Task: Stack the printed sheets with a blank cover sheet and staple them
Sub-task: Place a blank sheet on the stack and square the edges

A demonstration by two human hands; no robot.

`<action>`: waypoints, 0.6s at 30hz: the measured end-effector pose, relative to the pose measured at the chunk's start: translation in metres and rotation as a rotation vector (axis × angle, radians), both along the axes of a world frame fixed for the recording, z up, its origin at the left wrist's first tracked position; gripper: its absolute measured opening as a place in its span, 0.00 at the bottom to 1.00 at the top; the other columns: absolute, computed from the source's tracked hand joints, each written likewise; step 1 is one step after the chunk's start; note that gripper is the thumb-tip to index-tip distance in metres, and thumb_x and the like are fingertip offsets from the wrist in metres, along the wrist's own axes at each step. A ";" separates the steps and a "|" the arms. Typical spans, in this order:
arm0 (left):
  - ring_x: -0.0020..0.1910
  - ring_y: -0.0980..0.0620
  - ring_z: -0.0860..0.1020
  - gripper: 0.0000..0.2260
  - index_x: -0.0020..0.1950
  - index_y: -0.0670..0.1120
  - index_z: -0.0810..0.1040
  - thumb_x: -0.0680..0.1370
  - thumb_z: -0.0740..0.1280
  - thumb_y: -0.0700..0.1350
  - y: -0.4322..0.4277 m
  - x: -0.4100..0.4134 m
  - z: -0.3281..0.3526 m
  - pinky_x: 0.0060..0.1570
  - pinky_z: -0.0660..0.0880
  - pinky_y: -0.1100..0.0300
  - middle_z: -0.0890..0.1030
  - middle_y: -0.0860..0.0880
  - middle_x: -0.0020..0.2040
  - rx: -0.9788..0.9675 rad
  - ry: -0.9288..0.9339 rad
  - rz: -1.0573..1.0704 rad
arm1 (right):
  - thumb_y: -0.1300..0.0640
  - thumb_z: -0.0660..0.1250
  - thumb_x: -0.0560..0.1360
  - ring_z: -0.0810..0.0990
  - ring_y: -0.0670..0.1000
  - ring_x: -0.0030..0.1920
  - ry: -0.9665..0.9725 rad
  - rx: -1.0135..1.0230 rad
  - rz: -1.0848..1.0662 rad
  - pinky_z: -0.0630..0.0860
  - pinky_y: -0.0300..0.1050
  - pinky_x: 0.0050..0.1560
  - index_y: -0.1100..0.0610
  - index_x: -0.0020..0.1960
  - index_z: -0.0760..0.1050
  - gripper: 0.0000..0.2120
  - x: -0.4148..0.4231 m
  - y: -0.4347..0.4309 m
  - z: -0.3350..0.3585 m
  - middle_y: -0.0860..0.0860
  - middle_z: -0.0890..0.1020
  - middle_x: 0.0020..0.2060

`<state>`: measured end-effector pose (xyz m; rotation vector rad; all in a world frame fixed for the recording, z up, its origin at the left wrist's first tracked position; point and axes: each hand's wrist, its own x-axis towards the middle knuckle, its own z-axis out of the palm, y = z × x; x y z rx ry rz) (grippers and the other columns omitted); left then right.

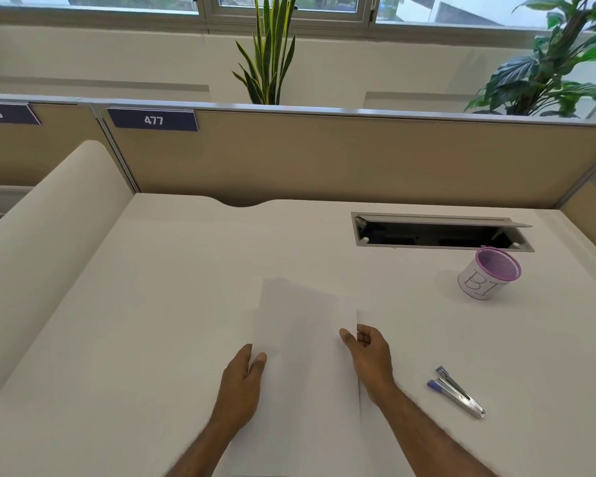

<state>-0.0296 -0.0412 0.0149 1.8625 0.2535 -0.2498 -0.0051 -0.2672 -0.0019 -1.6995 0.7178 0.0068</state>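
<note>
White sheets of paper [303, 339] stand upright on the white desk [152, 304] between my two hands; the side facing me looks blank. My left hand [241, 383] rests flat against the stack's left edge, fingers together. My right hand [369, 352] pinches the right edge between thumb and fingers. A silver stapler with blue ends [456, 390] lies on the desk to the right of my right forearm, apart from both hands. I cannot tell how many sheets there are.
A pink mesh cup wrapped in a white label [489, 273] stands at the right back. Behind it is an open cable hatch [441, 232] in the desk. A beige partition [324, 160] closes the back; a curved white divider [49, 235] rises on the left.
</note>
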 end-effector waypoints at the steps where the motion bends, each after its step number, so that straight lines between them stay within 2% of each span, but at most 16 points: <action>1: 0.47 0.51 0.83 0.09 0.51 0.48 0.80 0.82 0.60 0.44 0.001 -0.001 0.003 0.51 0.79 0.52 0.85 0.49 0.47 -0.024 -0.004 -0.013 | 0.44 0.75 0.67 0.79 0.52 0.52 0.018 0.038 0.011 0.76 0.43 0.51 0.54 0.57 0.74 0.23 -0.002 -0.002 0.001 0.50 0.80 0.50; 3: 0.47 0.47 0.83 0.09 0.50 0.47 0.80 0.82 0.60 0.44 0.002 -0.001 0.011 0.50 0.79 0.49 0.85 0.46 0.47 -0.075 -0.022 -0.050 | 0.29 0.75 0.52 0.79 0.52 0.54 0.042 0.120 0.035 0.77 0.49 0.58 0.53 0.59 0.73 0.43 -0.004 -0.009 0.005 0.50 0.80 0.52; 4: 0.46 0.45 0.83 0.09 0.49 0.46 0.79 0.82 0.60 0.44 0.002 -0.001 0.016 0.49 0.79 0.48 0.85 0.45 0.46 -0.103 -0.036 -0.070 | 0.25 0.73 0.45 0.79 0.51 0.54 0.046 0.166 0.051 0.76 0.50 0.60 0.52 0.59 0.71 0.50 -0.005 -0.014 0.005 0.49 0.79 0.53; 5: 0.45 0.45 0.83 0.09 0.49 0.45 0.79 0.82 0.60 0.44 0.002 -0.001 0.023 0.47 0.79 0.49 0.85 0.44 0.46 -0.132 -0.053 -0.091 | 0.24 0.73 0.43 0.79 0.51 0.55 0.044 0.221 0.071 0.75 0.50 0.61 0.52 0.59 0.71 0.53 -0.007 -0.019 0.008 0.49 0.79 0.54; 6: 0.44 0.45 0.83 0.09 0.48 0.45 0.79 0.82 0.60 0.44 0.002 0.000 0.030 0.45 0.79 0.51 0.85 0.44 0.45 -0.161 -0.070 -0.108 | 0.25 0.74 0.44 0.78 0.51 0.56 0.042 0.285 0.096 0.74 0.50 0.60 0.54 0.59 0.72 0.52 -0.008 -0.024 0.009 0.49 0.79 0.55; 8: 0.43 0.46 0.83 0.09 0.48 0.45 0.79 0.82 0.60 0.45 0.001 0.002 0.045 0.44 0.79 0.52 0.85 0.44 0.45 -0.207 -0.102 -0.143 | 0.30 0.75 0.56 0.79 0.55 0.56 0.032 0.400 0.157 0.71 0.50 0.61 0.60 0.61 0.74 0.45 -0.012 -0.033 0.015 0.56 0.80 0.59; 10: 0.45 0.43 0.82 0.10 0.49 0.45 0.79 0.81 0.61 0.48 -0.001 0.004 0.055 0.46 0.79 0.47 0.84 0.42 0.46 -0.241 -0.137 -0.165 | 0.35 0.72 0.66 0.79 0.59 0.55 -0.002 0.477 0.246 0.70 0.51 0.64 0.62 0.64 0.73 0.38 -0.016 -0.036 0.022 0.62 0.79 0.62; 13: 0.45 0.46 0.83 0.09 0.49 0.48 0.80 0.81 0.61 0.48 -0.005 0.005 0.064 0.45 0.80 0.49 0.84 0.44 0.47 -0.266 -0.189 -0.169 | 0.44 0.71 0.72 0.81 0.58 0.59 -0.071 0.496 0.286 0.73 0.56 0.65 0.56 0.64 0.75 0.25 -0.019 -0.035 0.043 0.55 0.83 0.59; 16: 0.45 0.45 0.82 0.09 0.49 0.49 0.80 0.79 0.61 0.50 -0.007 0.004 0.073 0.46 0.80 0.48 0.84 0.43 0.47 -0.246 -0.243 -0.147 | 0.59 0.68 0.76 0.83 0.59 0.55 -0.213 0.433 0.161 0.78 0.56 0.59 0.60 0.59 0.77 0.13 -0.019 -0.036 0.068 0.58 0.85 0.54; 18: 0.46 0.46 0.82 0.09 0.51 0.51 0.78 0.78 0.60 0.51 -0.007 0.004 0.073 0.47 0.80 0.48 0.84 0.46 0.48 -0.188 -0.296 -0.135 | 0.63 0.67 0.76 0.84 0.59 0.51 -0.315 0.350 0.113 0.81 0.52 0.53 0.62 0.55 0.76 0.08 -0.022 -0.040 0.080 0.58 0.86 0.49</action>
